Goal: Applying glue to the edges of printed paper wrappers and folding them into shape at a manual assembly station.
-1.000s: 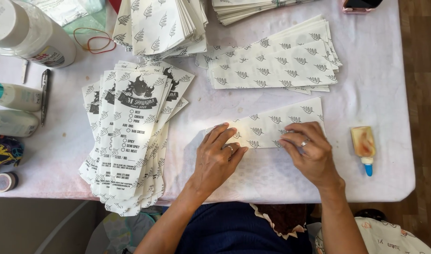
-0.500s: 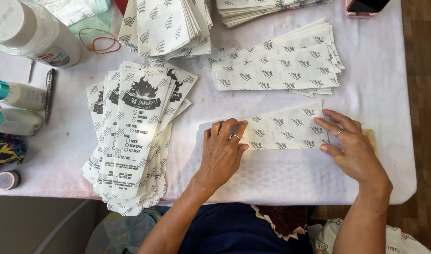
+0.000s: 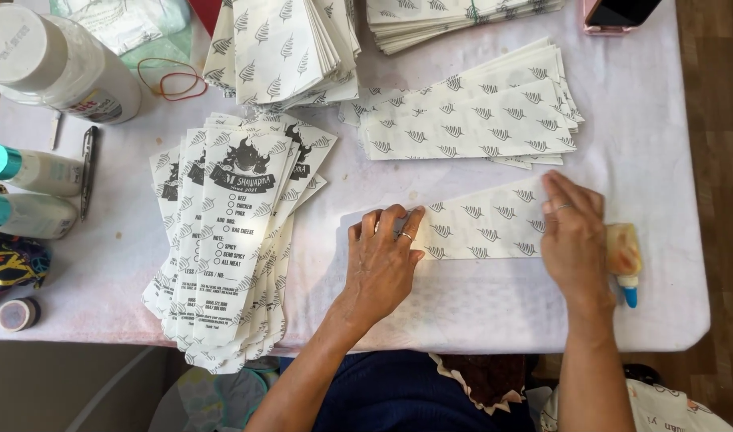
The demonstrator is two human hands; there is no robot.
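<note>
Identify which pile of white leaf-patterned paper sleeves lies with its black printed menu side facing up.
The fanned pile of paper sleeves left of the left hand; every other stack shows only the leaf pattern.

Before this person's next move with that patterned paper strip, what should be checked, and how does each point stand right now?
1. Left hand flat on the strip's left end: ok.
2. Right hand flat on its right end: ok.
3. Strip apart from the stack behind it: ok.
4. Glue bottle close to the right hand: ok.
5. Seam stuck all along: cannot tell, the hands cover it.
6. Printed bags off the strip: ok.
</note>
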